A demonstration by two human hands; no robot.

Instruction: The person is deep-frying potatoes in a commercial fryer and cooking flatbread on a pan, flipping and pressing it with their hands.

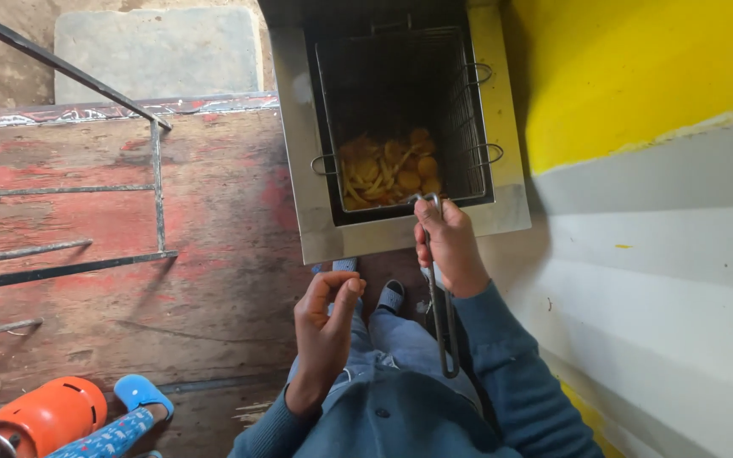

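A wire fryer basket [468, 110] sits inside a steel fryer box [299, 161], and yellow fried slices [388, 170] lie at the basket's bottom. My right hand [450, 246] grips the basket's long wire handle [443, 322], which runs back toward my body. My left hand [326, 326] hovers in front of my chest with the fingers loosely curled and nothing visible in it. My blue sleeves and jeans fill the lower middle, and my shoes [390, 295] show just below the fryer.
A worn red floor [214, 254] spreads left. Metal bars [156, 182] of a frame stand at the left. An orange gas cylinder [48, 416] and another person's foot in a blue slipper [139, 393] are at lower left. A yellow and white wall [655, 212] runs along the right.
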